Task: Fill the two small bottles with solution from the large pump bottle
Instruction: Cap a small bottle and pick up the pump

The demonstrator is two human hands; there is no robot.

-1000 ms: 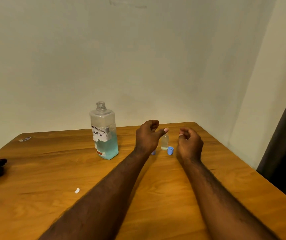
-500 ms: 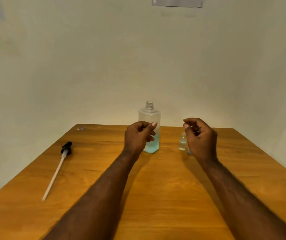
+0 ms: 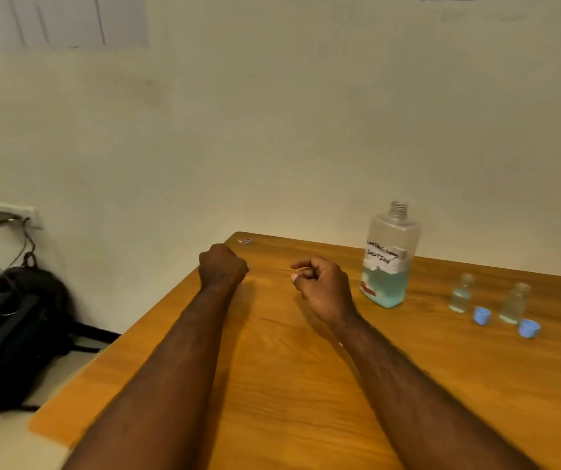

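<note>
The large clear bottle [image 3: 389, 259] stands on the wooden table [image 3: 306, 385] with its neck uncovered, a torn white label on it and teal solution in its lower part. To its right stand two small clear bottles [image 3: 461, 293] [image 3: 514, 303], both uncapped, each with a blue cap [image 3: 481, 315] [image 3: 528, 328] lying beside it. My left hand [image 3: 223, 268] is a closed fist near the table's far left edge. My right hand [image 3: 323, 290] hovers left of the large bottle with curled fingers and nothing visible in it. No pump shows in this view.
A small white scrap [image 3: 244, 240] lies by the table's far left corner. On the floor to the left sits a black backpack [image 3: 18, 334], under a wall socket [image 3: 7, 213] with cables. The table's left edge runs diagonally past my left forearm.
The view has swung left, so the bottles now sit at the right. Both hands moved left of the large bottle. The pump that lay on the table's left side is out of sight.
</note>
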